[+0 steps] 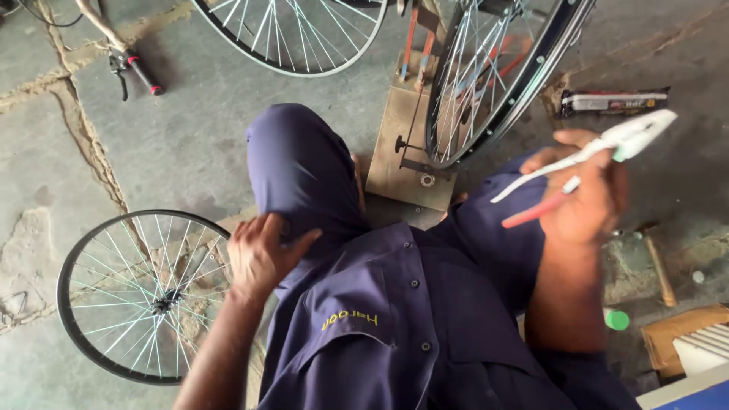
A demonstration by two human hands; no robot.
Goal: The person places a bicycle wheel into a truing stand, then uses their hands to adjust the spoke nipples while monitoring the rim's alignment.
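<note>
My right hand [585,201] is raised at the right and grips a pair of pliers [607,148] with pale jaws pointing up right and red and white handles sticking out to the left. My left hand [262,254] rests fingers spread on my left thigh, on the dark blue trousers [300,163]. Ahead of my knees a spoked bicycle wheel [493,76] stands upright in a truing stand on a wooden base [399,144].
A second spoked wheel [140,292] lies flat on the concrete floor at the left. Another wheel [296,34] is at the top, a handlebar grip [140,72] top left. A long dark package [615,100] lies at right, a hammer [657,266] and cardboard box [683,342] lower right.
</note>
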